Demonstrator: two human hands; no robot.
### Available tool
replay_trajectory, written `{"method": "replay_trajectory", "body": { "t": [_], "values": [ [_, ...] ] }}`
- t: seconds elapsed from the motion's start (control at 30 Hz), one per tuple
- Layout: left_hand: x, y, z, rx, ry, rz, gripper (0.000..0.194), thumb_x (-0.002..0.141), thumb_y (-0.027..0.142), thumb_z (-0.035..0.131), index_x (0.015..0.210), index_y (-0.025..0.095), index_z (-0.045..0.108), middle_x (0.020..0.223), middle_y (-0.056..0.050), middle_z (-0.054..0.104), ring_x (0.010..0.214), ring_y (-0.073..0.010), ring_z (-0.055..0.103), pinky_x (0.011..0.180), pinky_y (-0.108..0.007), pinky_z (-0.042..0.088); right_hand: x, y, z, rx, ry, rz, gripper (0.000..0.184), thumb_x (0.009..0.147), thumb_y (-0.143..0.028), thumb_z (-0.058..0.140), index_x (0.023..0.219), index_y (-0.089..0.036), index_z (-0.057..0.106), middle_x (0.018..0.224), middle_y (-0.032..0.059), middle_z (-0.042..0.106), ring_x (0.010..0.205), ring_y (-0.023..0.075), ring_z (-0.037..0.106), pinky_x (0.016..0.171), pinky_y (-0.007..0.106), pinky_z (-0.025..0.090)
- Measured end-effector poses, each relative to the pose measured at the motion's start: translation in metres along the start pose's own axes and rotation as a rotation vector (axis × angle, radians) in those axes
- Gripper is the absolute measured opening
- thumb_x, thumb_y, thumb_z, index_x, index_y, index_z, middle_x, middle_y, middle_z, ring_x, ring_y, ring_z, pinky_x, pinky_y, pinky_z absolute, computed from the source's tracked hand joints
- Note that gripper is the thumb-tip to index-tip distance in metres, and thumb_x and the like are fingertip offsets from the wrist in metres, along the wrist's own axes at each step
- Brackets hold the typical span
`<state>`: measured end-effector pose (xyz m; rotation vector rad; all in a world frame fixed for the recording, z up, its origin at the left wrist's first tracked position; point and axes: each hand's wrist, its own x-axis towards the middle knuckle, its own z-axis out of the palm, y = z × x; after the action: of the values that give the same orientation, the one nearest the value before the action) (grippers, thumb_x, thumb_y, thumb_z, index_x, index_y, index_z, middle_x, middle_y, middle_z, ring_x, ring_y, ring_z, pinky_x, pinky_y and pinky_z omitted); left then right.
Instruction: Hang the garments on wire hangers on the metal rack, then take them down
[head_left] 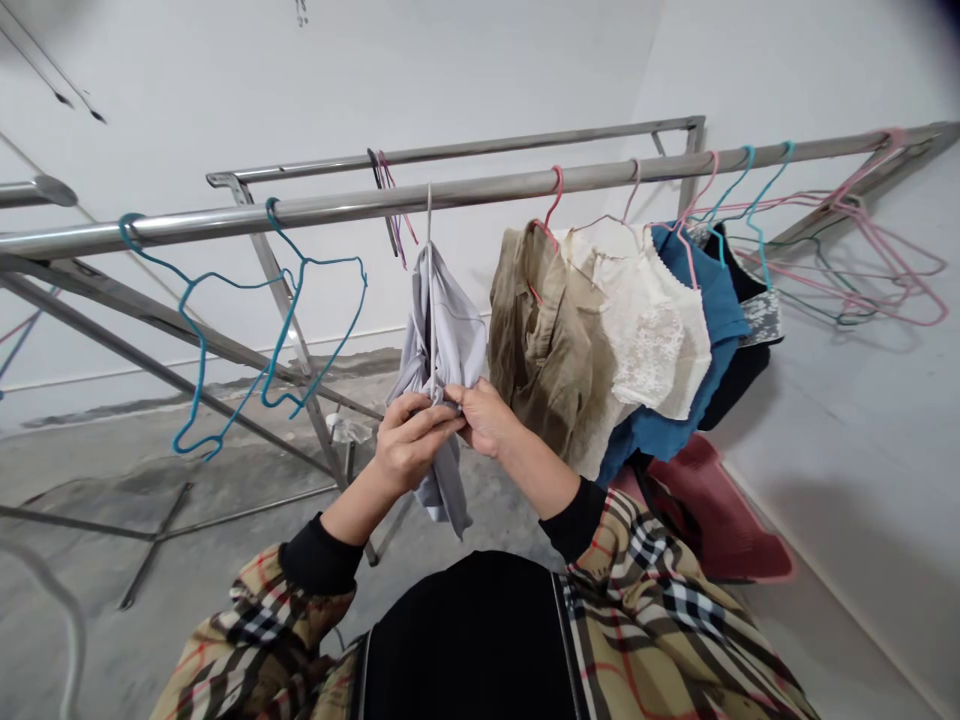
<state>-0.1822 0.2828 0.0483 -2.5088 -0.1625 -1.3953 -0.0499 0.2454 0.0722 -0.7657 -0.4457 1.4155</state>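
A light grey garment (459, 320) hangs from the metal rail (337, 205) on a pale drawstring or thin hanger whose hook (430, 205) goes over the rail; which of the two it is I cannot tell. My left hand (412, 440) pinches the bunched cloth low on the garment, fingers curled from the left. From the right, my right hand (486, 415) grips the same gathered spot, its thumb and fingers pressed together. Both hands meet there, and the cloth's lower end dangles beneath them.
Two blue hangers (199, 340) hang on the left of the rail. To the right hang a brown shirt (525, 340), a white lace top (660, 330), a blue garment (712, 300) and pink hangers (892, 250). A red basin (739, 530) lies below.
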Motion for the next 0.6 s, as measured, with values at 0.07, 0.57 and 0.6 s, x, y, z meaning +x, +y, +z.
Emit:
{"method": "replay_trajectory", "body": {
  "t": [0.07,0.57,0.6],
  "values": [
    [0.004,0.001,-0.002,-0.090,0.006,0.004,0.023,0.088,0.011,0.055,0.097,0.026,0.071,0.092,-0.001,0.073,0.093,-0.0152,0.062,0.081,-0.031,0.053,-0.001,-0.001,-0.002,-0.001,0.002,0.004,0.022,0.054,-0.009,0.061,0.072,-0.019,0.054,0.054,-0.0081,0.056,0.046,0.0077,0.050,0.037,0.016,0.036],
    [0.035,0.006,-0.008,-0.268,-0.100,-0.720,0.041,0.082,0.034,0.066,0.120,0.019,0.061,0.088,-0.003,0.073,0.070,-0.0135,0.068,0.072,-0.024,0.054,-0.002,0.000,-0.009,0.028,0.002,-0.058,0.026,0.058,-0.007,0.057,0.081,-0.019,0.062,0.063,-0.0044,0.064,0.060,0.0106,0.059,0.058,0.021,0.048],
    [0.037,0.007,-0.010,-0.232,-0.104,-0.707,0.038,0.083,0.034,0.066,0.118,0.019,0.063,0.088,-0.003,0.074,0.071,-0.0140,0.069,0.072,-0.024,0.055,-0.004,-0.001,-0.010,0.014,-0.013,-0.072,0.026,0.058,-0.008,0.059,0.081,-0.018,0.062,0.062,-0.0044,0.063,0.060,0.0104,0.058,0.057,0.021,0.048]
  ]
}}
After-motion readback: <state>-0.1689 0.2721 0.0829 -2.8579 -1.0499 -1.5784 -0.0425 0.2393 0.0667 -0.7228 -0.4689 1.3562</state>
